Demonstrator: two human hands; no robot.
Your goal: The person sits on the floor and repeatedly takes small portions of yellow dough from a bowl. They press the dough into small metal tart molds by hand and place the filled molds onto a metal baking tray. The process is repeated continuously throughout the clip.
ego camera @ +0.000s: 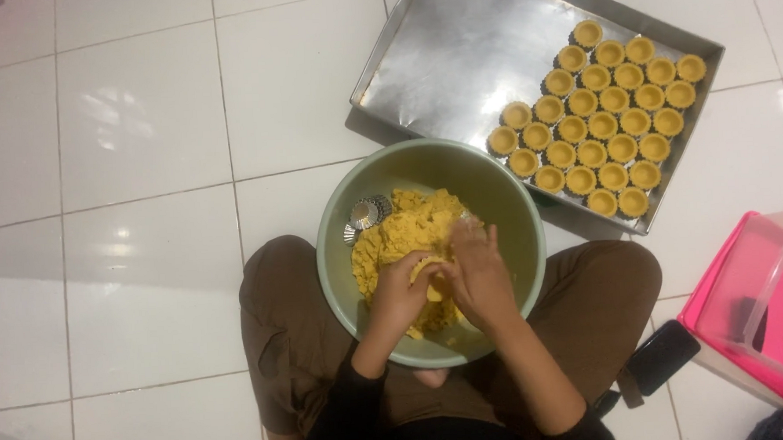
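A: Starting at the hands. We are cupping the left hand (401, 292) around a small dough-lined tart mould (428, 271), fingers curled under and beside it.

B: Confirmed. We are keeping the right hand (479, 273) over the same mould, fingers together and bent down, fingertips pressing into the dough at its rim. Neither hand is spread.

A: Both hands are sitting inside the pale green bowl (505, 197), over the heap of yellow crumbly dough (405, 233) that is filling the bowl's left and middle.

B: At the bowl's upper left, beside the dough, we are seeing a short stack of empty fluted metal moulds (365, 216), lying on its side against the wall.

A: The bowl is resting on our lap, between knees in brown trousers (281, 322).

B: Moving outward: a rectangular metal baking tray (455, 59) is lying on the white tiled floor (143, 169), just beyond the bowl, its near edge partly hidden by the bowl's rim.

A: The tray's right half is holding rows of filled tart shells (598, 118), packed touching one another.

B: To the right, a pink box with a clear lid (756, 310) is standing near the knee, and a dark flat object (666, 356) is lying between them.
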